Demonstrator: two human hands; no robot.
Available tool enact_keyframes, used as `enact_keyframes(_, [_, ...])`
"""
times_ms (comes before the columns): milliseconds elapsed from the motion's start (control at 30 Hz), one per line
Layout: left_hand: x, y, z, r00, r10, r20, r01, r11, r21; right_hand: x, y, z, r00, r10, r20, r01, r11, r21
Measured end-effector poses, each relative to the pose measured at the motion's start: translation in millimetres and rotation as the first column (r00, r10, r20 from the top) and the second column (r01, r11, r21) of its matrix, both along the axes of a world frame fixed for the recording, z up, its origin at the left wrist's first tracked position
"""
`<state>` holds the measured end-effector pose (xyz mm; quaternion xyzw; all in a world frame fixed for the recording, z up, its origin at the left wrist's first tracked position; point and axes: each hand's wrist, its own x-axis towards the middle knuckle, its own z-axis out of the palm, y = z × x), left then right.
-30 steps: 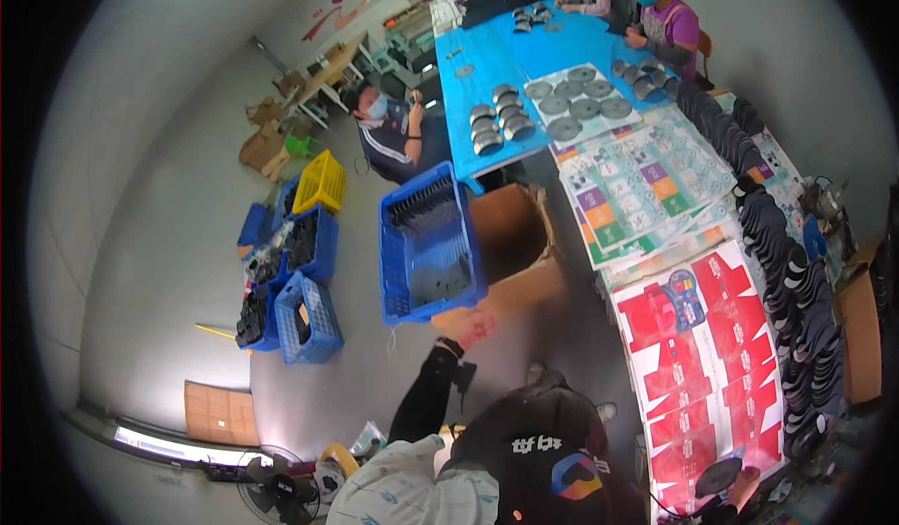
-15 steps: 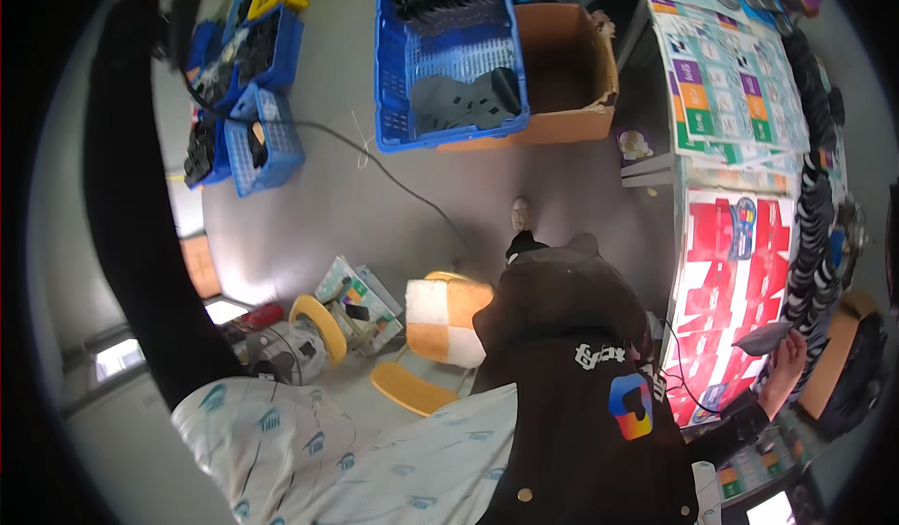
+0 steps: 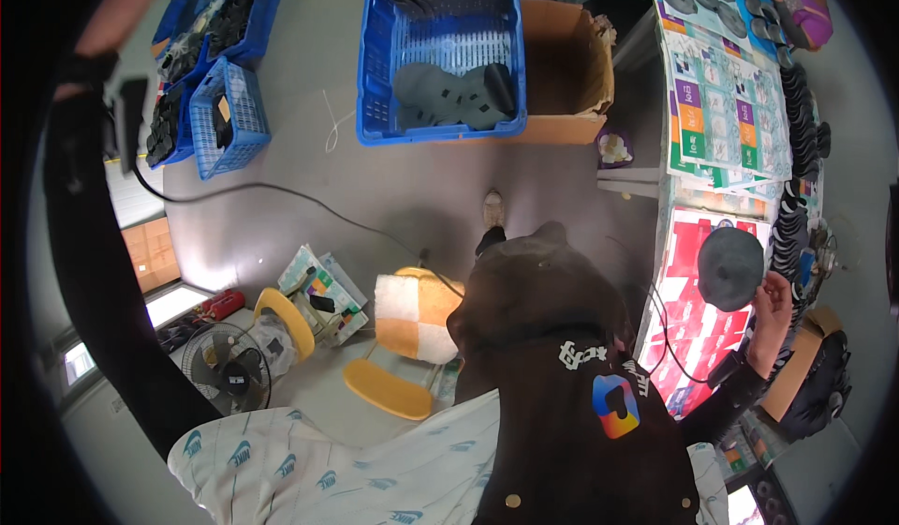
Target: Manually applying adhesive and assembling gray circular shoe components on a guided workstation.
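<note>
At the right, my right hand (image 3: pixel 772 317) pinches the edge of a dark grey, rounded cup-like piece (image 3: pixel 729 267). The piece shows its broad face above a red-and-white printed sheet (image 3: pixel 688 314) on the table. My left arm stretches far up the left side. My left hand (image 3: pixel 126 5) is blurred at the top left rim, its fingers smeared and partly cut off. Near that wrist hangs a dark, blurred object (image 3: pixel 131 118) with a black cable (image 3: pixel 281 190) running from it across the floor area. Similar dark pieces line the table's far right edge in a long row (image 3: pixel 796 113).
A blue basket (image 3: pixel 365 85) holding dark grey pieces stands ahead, against a cardboard box (image 3: pixel 567 130). More blue baskets (image 3: pixel 257 136) are at the left. A chair with a checked cushion (image 3: pixel 398 314), a fan (image 3: pixel 229 366) and printed sheets (image 3: pixel 716 103) surround me.
The grey piece in my right hand has turned from edge-on to face-on and risen slightly. My left hand shows more at the top left. The whole view has shifted a little.
</note>
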<state>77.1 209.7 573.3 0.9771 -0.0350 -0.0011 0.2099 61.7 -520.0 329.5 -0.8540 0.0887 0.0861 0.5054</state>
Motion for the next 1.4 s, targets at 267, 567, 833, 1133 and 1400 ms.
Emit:
enact_keyframes(267, [-97.9,-27.8,-151.6,0.961,0.036,-0.275,-0.209,-0.557,-0.804,34.3,49.6,-20.8,0.982,-0.186,-0.008,0.180,0.938,0.297])
enact_keyframes(567, [-198.2,-25.8,-340.2,0.719,0.271,-0.640,-0.658,-0.035,-0.753,74.4,125.6,-62.2,0.965,-0.246,-0.094,0.258,0.811,0.525])
enact_keyframes(833, [-228.9,-22.8,-424.0,0.630,0.217,-0.745,-0.655,-0.368,-0.661,165.8,248.0,-112.2,0.978,-0.090,-0.188,0.155,0.918,0.366])
enact_keyframes(1133, [-182.9,-31.1,-417.0,0.493,0.366,-0.790,-0.646,-0.454,-0.613,314.7,390.1,-176.9,0.968,-0.040,-0.248,0.156,0.868,0.471])
enact_keyframes(1400, [-173.4,-77.3,-422.0,0.329,0.444,-0.833,-0.476,-0.684,-0.553,479.4,545.1,-229.3,0.960,-0.013,-0.279,0.206,0.710,0.674])
